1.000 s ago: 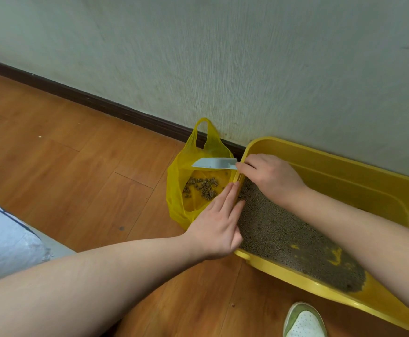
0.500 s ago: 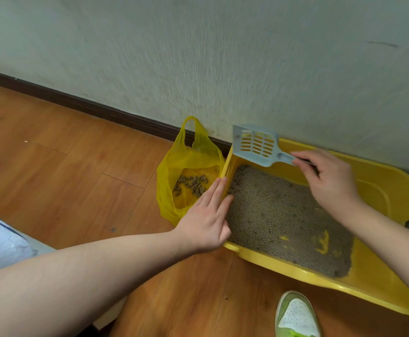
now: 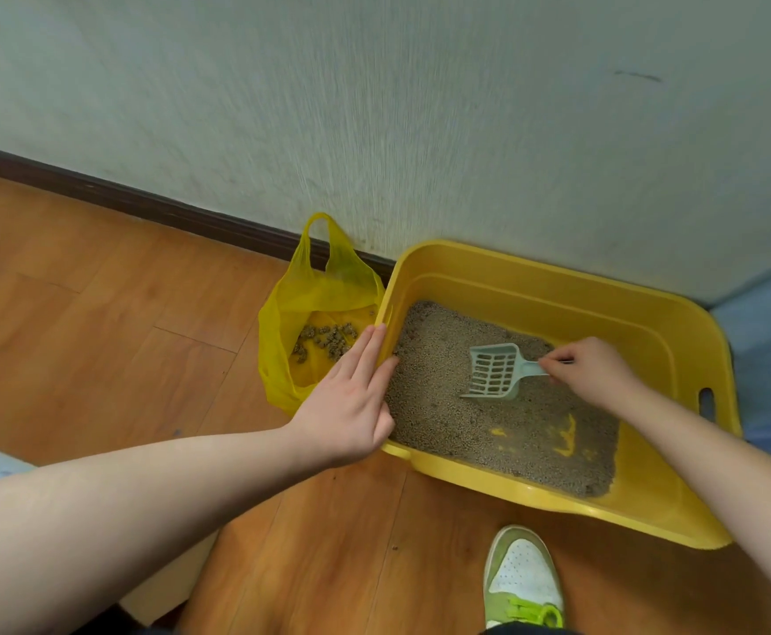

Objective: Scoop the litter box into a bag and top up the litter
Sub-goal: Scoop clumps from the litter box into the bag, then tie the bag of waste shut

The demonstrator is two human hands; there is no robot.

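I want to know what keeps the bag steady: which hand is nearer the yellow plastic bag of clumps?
Left. The left hand rests on the yellow litter box rim right beside the yellow plastic bag; the right hand holds the pale blue slotted scoop farther away over the litter.

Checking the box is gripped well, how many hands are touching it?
1. The left hand rests on the box's left rim beside the bag; the right hand holds the scoop instead.

Soft, even indoor light; wide-angle bending and slight blur at edges.
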